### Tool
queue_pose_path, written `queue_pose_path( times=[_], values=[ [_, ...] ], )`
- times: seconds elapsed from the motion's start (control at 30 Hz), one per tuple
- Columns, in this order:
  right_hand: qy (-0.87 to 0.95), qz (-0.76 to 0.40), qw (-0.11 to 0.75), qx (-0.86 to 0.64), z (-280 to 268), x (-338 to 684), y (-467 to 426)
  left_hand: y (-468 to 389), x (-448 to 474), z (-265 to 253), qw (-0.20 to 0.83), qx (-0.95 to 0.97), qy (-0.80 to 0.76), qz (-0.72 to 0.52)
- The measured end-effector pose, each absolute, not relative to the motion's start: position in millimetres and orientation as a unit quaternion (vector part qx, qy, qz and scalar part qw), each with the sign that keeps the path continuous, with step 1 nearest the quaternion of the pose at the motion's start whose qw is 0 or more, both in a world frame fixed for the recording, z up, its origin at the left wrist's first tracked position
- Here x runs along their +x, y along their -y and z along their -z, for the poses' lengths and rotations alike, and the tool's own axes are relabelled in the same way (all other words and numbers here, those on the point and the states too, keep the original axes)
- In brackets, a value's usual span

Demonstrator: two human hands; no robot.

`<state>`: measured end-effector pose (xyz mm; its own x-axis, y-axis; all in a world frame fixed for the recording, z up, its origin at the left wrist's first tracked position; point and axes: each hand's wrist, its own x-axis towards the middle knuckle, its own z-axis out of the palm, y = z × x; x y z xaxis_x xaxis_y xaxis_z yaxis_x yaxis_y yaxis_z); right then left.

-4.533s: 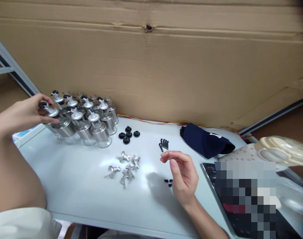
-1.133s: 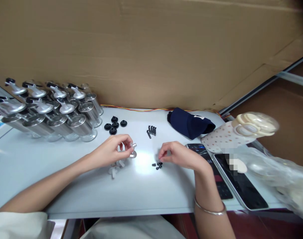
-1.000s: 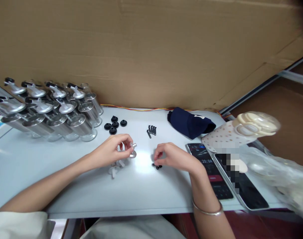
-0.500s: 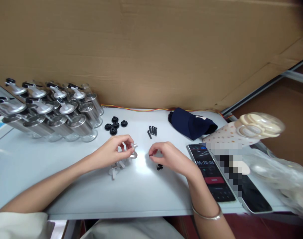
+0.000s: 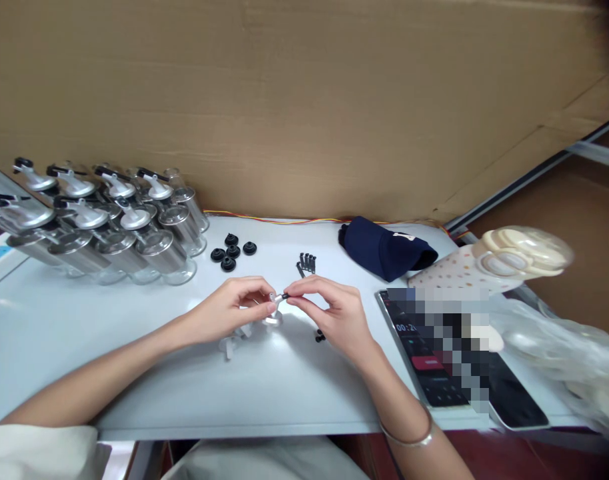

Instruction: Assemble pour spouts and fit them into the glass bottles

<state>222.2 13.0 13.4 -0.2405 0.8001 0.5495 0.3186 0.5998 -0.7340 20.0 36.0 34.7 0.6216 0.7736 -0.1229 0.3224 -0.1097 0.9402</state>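
Note:
My left hand [image 5: 239, 303] pinches a silver pourer spout [image 5: 273, 319], its round base hanging downward. Between the thumb and fingers of my right hand [image 5: 334, 310] is a small black cap [image 5: 285, 297], touching the tip of the spout's tube. Under my left hand lie more silver spout pieces [image 5: 229, 348], partly covered by it. Small black caps [image 5: 320, 336] rest on the table beside my right hand, which hides some of them. Beyond the hands are several black levers [image 5: 307, 262] and a cluster of round black stoppers [image 5: 232, 251].
Several glass-and-metal bottles [image 5: 119, 250], many with spouts, stand at the left. To the right are a navy cap [image 5: 384, 248], a dotted tumbler [image 5: 449, 270], two phones [image 5: 517, 393] and a clear plastic bag [image 5: 569, 360]. A cardboard wall [image 5: 304, 107] closes the back; wires [image 5: 284, 221] run along it.
My right hand has moved left and slightly up, bringing the black cap to the spout's tip. The spout in my left hand has shifted slightly right.

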Motion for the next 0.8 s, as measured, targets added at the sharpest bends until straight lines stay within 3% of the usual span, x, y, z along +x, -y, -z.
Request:
queue_pose_path(
  times=[0.27,0.8],
  values=[
    [0.749,-0.242,0.523,-0.328,-11.4,223.1,-15.2,-36.8,19.5,-34.8,0.516,0.747,-0.356,-0.221],
    [0.759,-0.285,0.487,-0.326,-10.3,224.6,-14.3,-39.1,15.9,-39.2,0.464,0.787,-0.361,-0.186]
  ],
)
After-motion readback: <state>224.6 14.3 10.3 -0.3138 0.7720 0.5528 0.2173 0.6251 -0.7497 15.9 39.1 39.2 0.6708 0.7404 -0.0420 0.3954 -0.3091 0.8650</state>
